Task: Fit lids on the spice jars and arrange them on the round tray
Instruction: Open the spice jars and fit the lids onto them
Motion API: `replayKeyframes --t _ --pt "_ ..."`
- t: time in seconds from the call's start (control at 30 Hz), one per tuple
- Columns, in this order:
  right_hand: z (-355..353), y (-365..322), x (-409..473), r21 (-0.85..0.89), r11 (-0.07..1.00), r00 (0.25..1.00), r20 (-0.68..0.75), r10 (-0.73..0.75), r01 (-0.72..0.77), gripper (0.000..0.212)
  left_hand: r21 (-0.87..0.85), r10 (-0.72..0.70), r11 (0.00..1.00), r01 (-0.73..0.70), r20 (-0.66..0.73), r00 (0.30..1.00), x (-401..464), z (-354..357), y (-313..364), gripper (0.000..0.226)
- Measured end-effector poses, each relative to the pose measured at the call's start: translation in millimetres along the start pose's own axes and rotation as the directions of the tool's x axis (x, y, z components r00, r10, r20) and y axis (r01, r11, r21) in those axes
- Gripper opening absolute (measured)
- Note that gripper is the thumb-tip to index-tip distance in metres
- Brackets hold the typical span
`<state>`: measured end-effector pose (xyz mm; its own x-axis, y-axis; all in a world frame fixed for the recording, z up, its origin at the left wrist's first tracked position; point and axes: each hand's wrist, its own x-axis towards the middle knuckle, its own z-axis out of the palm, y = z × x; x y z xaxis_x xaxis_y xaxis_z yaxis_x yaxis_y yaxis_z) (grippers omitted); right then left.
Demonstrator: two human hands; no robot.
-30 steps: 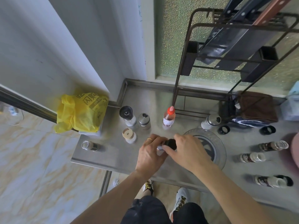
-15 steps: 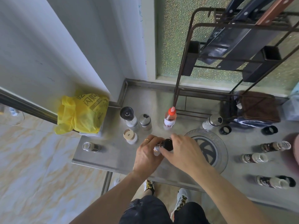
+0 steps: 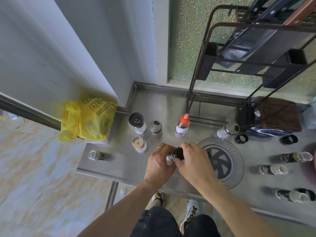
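Two hands on one jar: left hand clamps body, right hand pinches black lid. Keep lid square, twist until snug, avoid cross-threading.

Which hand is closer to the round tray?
Right. The right hand sits at the round tray's left rim, gripping a black lid; the left hand holds the jar farther left.

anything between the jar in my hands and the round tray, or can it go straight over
Nothing visible blocks it. The jar, held in both hands, sits just left of the round tray, whose surface carries no jars. Only the right hand lies between them.
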<state>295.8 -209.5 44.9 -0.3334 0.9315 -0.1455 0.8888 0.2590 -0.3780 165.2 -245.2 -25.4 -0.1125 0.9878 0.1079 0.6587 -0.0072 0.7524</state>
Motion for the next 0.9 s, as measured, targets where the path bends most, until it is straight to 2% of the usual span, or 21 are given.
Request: replayKeyframes --t 0.13,0.3,0.4,0.47,0.57,0.67,0.73,0.8,0.9 --pt "15 -6 6 -0.018 1.0 0.999 -0.022 0.026 -0.026 0.032 0.067 -0.066 0.996 0.063 0.044 0.997 3 9 -10 0.025" --pt "40 -16 27 -0.101 0.995 1.0 -0.003 -0.013 0.012 0.033 0.097 -0.279 0.958 0.268 0.122 0.953 0 -1 -23 0.063" --pt "54 -19 39 -0.167 0.985 0.999 0.008 -0.037 0.038 0.033 0.155 -0.33 0.937 0.314 0.097 0.939 -22 -27 -41 0.053" --pt "62 -20 43 -0.169 0.985 0.999 0.039 -0.031 0.037 0.03 0.181 -0.343 0.924 0.336 0.011 0.939 -40 -53 -61 0.039" --pt "71 -18 45 -0.185 0.982 0.996 0.092 -0.005 0.022 0.031 0.186 -0.369 0.892 0.411 -0.223 0.902 -56 -98 -91 0.024" --pt "79 -15 42 -0.179 0.984 0.993 0.119 0.017 0.004 0.033 0.259 -0.292 0.861 0.437 -0.451 0.843 -60 -137 -115 0.029" --pt "83 -14 40 -0.174 0.985 0.992 0.126 0.014 0.009 0.038 0.305 -0.264 0.832 0.464 -0.517 0.814 -56 -155 -128 0.036" --pt "84 -15 39 -0.199 0.98 0.991 0.135 0.023 0.004 0.046 0.344 -0.305 0.79 0.507 -0.497 0.812 -49 -167 -139 0.046" --pt "81 -23 37 -0.288 0.958 0.995 0.097 0.007 0.021 0.066 0.326 -0.465 0.763 0.558 -0.321 0.825 -42 -174 -158 0.067"
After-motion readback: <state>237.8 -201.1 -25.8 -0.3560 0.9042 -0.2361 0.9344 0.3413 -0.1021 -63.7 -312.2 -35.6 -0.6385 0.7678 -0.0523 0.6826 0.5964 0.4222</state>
